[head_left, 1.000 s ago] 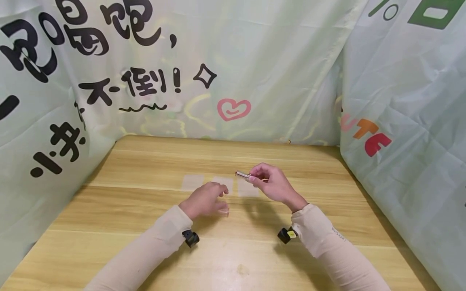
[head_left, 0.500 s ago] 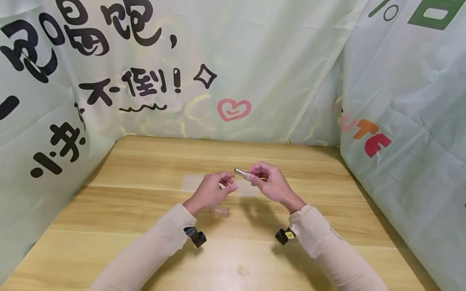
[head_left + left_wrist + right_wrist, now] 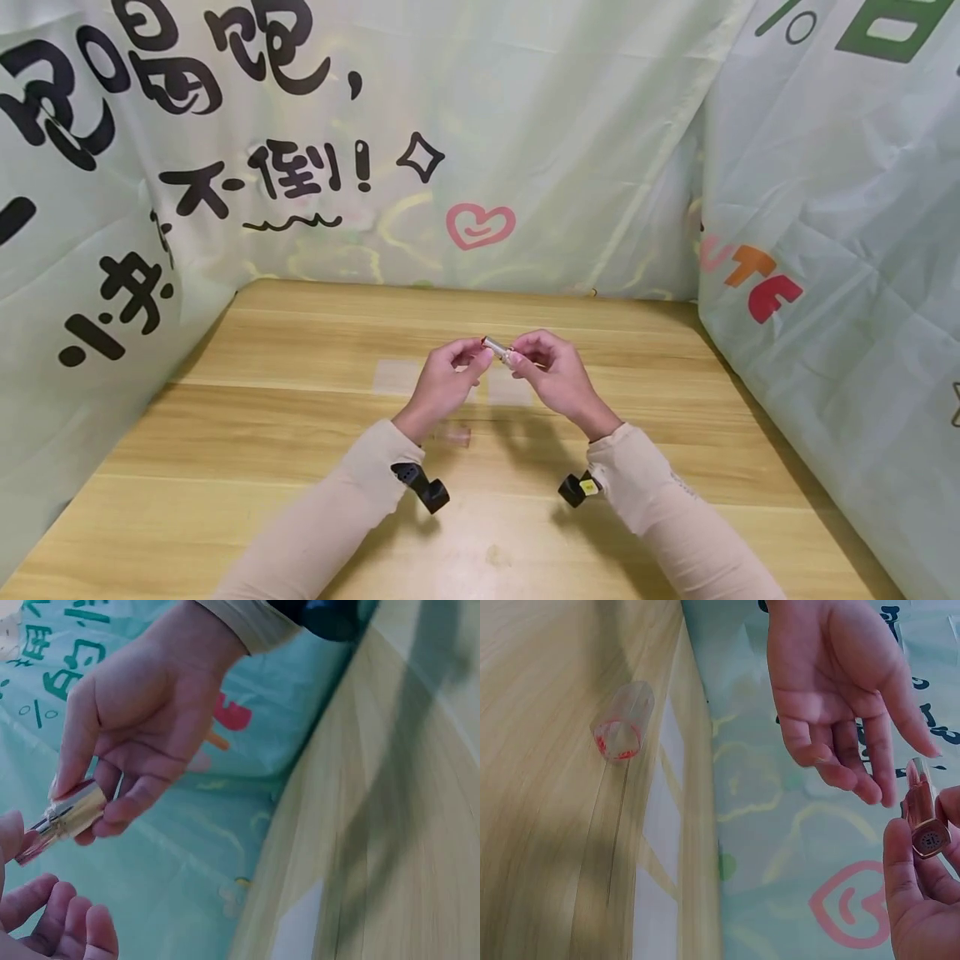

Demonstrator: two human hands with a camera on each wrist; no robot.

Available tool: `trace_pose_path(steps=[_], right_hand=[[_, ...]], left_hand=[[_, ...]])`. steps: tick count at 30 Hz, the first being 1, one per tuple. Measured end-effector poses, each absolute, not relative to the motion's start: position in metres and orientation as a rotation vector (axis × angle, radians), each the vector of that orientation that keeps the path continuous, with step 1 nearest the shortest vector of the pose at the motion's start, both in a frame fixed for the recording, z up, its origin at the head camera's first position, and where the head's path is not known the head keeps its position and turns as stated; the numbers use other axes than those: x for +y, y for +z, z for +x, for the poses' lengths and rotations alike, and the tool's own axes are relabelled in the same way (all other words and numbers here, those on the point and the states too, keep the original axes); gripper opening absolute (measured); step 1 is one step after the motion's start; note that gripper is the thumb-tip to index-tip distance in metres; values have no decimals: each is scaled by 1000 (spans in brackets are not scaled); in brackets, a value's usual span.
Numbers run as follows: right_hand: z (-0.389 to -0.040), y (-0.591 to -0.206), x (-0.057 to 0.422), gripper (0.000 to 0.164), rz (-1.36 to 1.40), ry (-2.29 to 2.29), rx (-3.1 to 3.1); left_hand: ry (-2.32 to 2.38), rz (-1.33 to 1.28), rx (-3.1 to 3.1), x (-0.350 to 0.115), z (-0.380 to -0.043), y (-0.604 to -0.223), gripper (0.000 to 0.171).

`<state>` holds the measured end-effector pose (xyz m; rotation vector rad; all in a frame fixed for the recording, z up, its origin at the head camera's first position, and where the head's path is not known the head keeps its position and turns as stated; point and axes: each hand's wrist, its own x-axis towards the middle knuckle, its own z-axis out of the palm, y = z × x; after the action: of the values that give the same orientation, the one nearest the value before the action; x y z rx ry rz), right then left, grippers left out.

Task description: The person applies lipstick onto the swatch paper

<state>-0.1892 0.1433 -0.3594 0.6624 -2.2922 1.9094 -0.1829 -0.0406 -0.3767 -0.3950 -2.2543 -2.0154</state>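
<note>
My right hand (image 3: 551, 375) pinches a lipstick (image 3: 495, 348) with a shiny silver-gold tube, held above the table and tilted. In the right wrist view the lipstick (image 3: 925, 814) shows its hexagonal base with a round label. My left hand (image 3: 442, 383) is at the tube's other end, thumb beside it; whether the thumb touches is unclear. Its fingers look loosely bent and apart from the tube in the left wrist view. A clear cap (image 3: 626, 720) with red smears around its rim lies on its side on the table, below the hands.
Pale square patches (image 3: 396, 377) form a row on the wooden table (image 3: 300, 333), the middle one partly hidden by my left hand. Printed fabric (image 3: 570, 167) stands along the back and both sides. Each wrist wears a black camera (image 3: 431, 493).
My left hand has moved up and right, away from the cap, to the lipstick's end. My right hand still pinches the lipstick, now slightly higher. The cap stays on the table.
</note>
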Motion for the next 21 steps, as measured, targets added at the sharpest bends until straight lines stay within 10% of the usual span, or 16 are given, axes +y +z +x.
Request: trace_pose_path(steps=[21], right_hand=[[-186, -362, 140, 14, 656, 1735, -2267]], left_hand=[[-2439, 10, -1824, -14, -182, -371, 22]])
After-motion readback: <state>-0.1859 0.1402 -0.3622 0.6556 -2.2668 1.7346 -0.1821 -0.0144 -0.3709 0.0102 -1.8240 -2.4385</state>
